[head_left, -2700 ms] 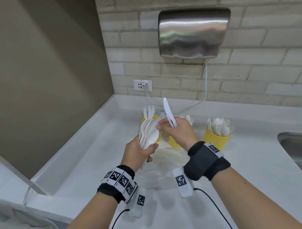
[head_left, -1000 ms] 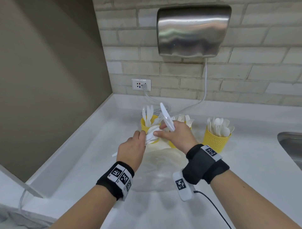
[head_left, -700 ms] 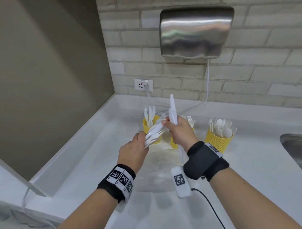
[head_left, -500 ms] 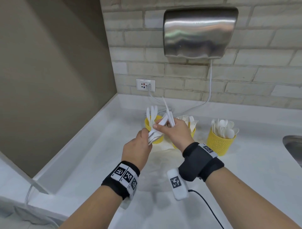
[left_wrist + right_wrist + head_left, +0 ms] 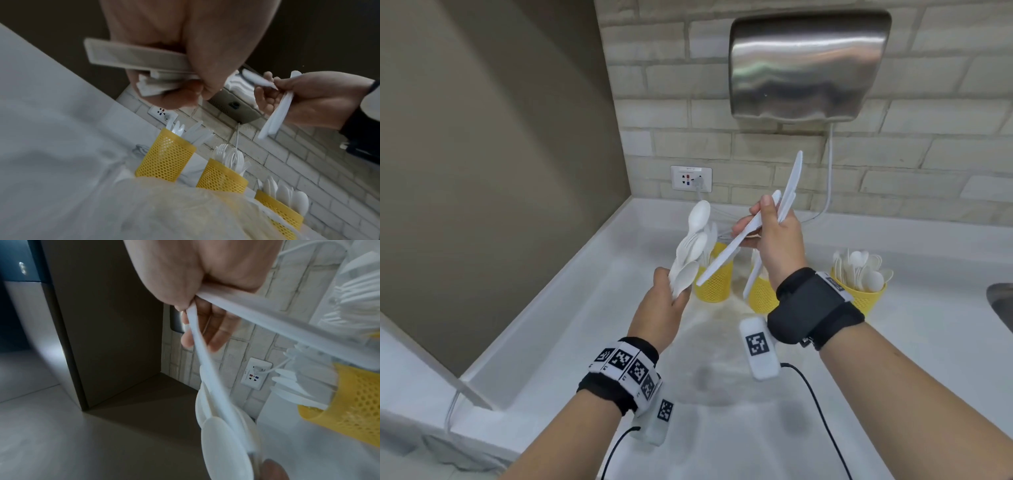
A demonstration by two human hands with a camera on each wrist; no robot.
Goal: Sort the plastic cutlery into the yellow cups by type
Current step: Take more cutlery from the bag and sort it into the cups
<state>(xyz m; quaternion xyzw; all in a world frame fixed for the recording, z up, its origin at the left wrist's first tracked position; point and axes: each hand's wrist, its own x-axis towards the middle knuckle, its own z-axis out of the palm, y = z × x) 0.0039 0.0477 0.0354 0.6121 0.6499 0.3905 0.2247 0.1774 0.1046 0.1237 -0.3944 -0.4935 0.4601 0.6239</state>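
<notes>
My left hand (image 5: 674,294) grips a bundle of white spoons and forks (image 5: 691,246) by the handles, the heads fanning upward. My right hand (image 5: 760,222) holds several white knives (image 5: 792,185); one points up and another slants down-left (image 5: 722,257) toward the bundle. Three yellow mesh cups stand behind on the counter: the left cup (image 5: 714,281) with knives, the middle cup (image 5: 760,296) with forks (image 5: 228,155), the right cup (image 5: 863,298) with spoons. In the right wrist view the knife handles (image 5: 205,369) cross my fingers.
A crumpled clear plastic bag (image 5: 715,346) lies on the white counter (image 5: 551,342) below my hands. A steel hand dryer (image 5: 808,65) and a socket (image 5: 691,178) are on the brick wall. A sink edge (image 5: 1001,305) shows at the right, a brown wall at the left.
Both hands have risen and drawn apart. My right hand has pulled another knife out of the left hand's bundle and lifted it up and to the right.
</notes>
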